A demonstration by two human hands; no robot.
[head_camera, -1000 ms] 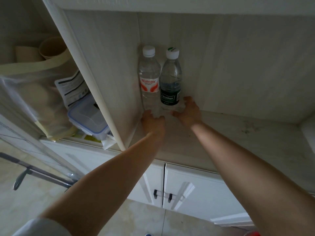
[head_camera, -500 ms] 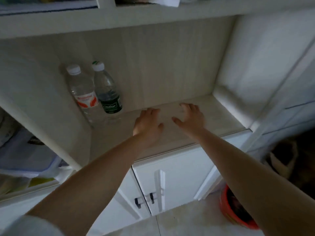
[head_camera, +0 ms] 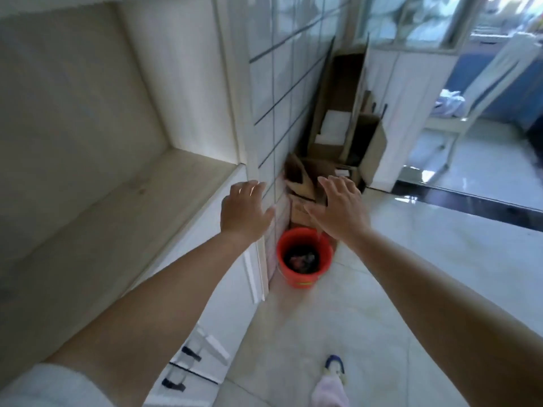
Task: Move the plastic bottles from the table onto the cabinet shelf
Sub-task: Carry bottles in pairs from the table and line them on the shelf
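Note:
The pale wooden cabinet shelf (head_camera: pixel 123 201) fills the left side of the head view; the part in view has nothing on it. No bottle shows in this frame. My left hand (head_camera: pixel 244 210) hangs in the air just past the shelf's right end, fingers straight and spread, holding nothing. My right hand (head_camera: pixel 338 207) is level with it farther right, over the floor, palm down and fingers straight, holding nothing as well. The table is out of view.
A red bucket (head_camera: pixel 304 257) stands on the tiled floor beside the cabinet's end. Behind it cardboard boxes (head_camera: pixel 340 136) lean in the corner against the tiled wall (head_camera: pixel 282 83). White cabinet doors (head_camera: pixel 223 289) are below the shelf. A doorway (head_camera: pixel 484 160) opens at the right.
Both hands let go of the two bottles and drew back off the shelf. My view has swung right, so the bottles have left the frame and the bucket and doorway show.

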